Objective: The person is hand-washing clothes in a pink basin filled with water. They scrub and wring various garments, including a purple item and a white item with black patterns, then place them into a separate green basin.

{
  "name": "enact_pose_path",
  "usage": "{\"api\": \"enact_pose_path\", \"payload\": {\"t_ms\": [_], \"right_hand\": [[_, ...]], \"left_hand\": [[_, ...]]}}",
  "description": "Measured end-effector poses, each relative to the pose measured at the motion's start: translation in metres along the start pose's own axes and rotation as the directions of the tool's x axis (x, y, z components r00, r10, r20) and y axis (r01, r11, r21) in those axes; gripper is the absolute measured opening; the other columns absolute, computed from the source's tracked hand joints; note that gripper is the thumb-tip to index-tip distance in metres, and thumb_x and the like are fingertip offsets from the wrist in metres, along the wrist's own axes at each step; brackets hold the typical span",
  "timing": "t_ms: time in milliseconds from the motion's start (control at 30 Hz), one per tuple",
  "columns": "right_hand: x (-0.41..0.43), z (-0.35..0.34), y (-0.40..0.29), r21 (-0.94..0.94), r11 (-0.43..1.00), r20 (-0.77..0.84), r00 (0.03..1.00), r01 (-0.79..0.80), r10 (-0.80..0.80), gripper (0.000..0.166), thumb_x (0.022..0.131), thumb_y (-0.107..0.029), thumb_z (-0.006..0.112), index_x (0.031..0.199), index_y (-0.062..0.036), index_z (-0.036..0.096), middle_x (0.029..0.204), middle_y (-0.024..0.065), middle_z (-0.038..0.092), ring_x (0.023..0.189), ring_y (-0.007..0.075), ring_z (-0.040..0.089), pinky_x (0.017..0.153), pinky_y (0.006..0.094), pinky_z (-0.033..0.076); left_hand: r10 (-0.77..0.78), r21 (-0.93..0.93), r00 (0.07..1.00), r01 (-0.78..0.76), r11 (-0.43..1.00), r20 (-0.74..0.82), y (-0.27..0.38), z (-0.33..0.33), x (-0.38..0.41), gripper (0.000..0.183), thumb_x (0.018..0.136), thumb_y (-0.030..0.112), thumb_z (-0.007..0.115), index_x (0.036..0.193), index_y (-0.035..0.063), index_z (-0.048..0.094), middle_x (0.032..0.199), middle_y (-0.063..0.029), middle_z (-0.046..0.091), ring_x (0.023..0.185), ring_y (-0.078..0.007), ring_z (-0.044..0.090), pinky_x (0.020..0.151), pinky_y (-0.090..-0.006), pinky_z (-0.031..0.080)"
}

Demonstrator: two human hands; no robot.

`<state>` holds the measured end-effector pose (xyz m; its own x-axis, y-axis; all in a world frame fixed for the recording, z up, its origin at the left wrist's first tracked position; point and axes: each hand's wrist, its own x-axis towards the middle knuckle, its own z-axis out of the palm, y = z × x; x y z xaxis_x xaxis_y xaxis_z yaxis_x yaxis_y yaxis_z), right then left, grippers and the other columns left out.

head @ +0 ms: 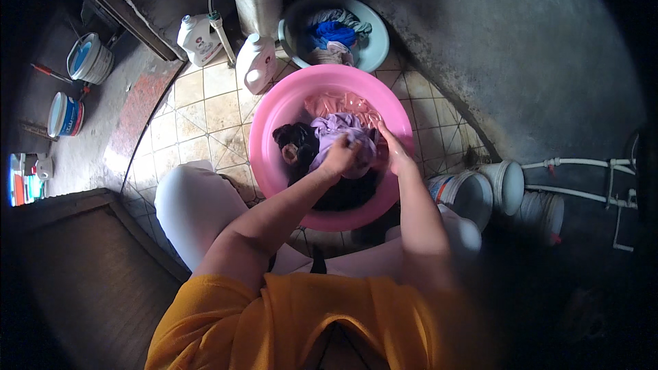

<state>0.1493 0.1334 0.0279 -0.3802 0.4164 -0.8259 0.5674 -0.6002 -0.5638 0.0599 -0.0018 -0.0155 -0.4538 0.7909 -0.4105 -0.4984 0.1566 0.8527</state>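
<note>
A large pink plastic basin (264, 164) stands between my knees, with wet clothes in it. My left hand (343, 156) is closed on the crumpled lilac garment (334, 131) in the middle of the basin. At the basin's right side my right hand (395, 149) is held with fingers stretched out, beside the lilac garment; whether its palm touches the cloth I cannot tell. A wet salmon-pink cloth (334, 104) lies at the far side. Dark clothes (306, 141) lie at the left and more black cloth (344, 192) at the near side.
Behind the basin are a pale blue tub (379, 41) of clothes and two white jugs (256, 64) (199, 43). White buckets (506, 187) and pipes (565, 164) stand at the right by a grey wall. A brown wooden panel (87, 267) is at the lower left.
</note>
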Motion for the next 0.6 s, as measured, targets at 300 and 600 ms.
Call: {"api": "enact_pose_path", "payload": {"t_ms": [300, 600], "right_hand": [[0.013, 0.024, 0.029, 0.050, 0.861, -0.071, 0.861, 0.507, -0.503, 0.033, 0.070, 0.003, 0.053, 0.103, 0.0016, 0.056, 0.094, 0.0073, 0.059, 0.083, 0.0153, 0.056, 0.075, 0.0272, 0.044], [-0.080, 0.138, 0.010, -0.680, 0.136, 0.277, 0.425, 0.720, -0.862, 0.021, 0.064, -0.012, 0.064, 0.079, -0.0019, 0.054, 0.086, 0.0186, 0.057, 0.081, 0.0342, 0.055, 0.071, 0.0419, 0.043]], "left_hand": [[-0.446, -0.531, 0.894, 0.364, 0.765, -0.030, 0.016, -0.026, -0.019, 0.043, 0.082, 0.041, 0.044, 0.097, 0.0019, 0.051, 0.084, -0.0094, 0.055, 0.080, -0.0234, 0.052, 0.072, -0.0431, 0.044], [0.138, -0.845, 0.861, 0.428, 0.321, 0.489, -0.019, -0.072, 0.025, 0.040, 0.084, 0.041, 0.043, 0.092, 0.0030, 0.053, 0.085, -0.0114, 0.058, 0.079, -0.0246, 0.055, 0.073, -0.0388, 0.045]]}}
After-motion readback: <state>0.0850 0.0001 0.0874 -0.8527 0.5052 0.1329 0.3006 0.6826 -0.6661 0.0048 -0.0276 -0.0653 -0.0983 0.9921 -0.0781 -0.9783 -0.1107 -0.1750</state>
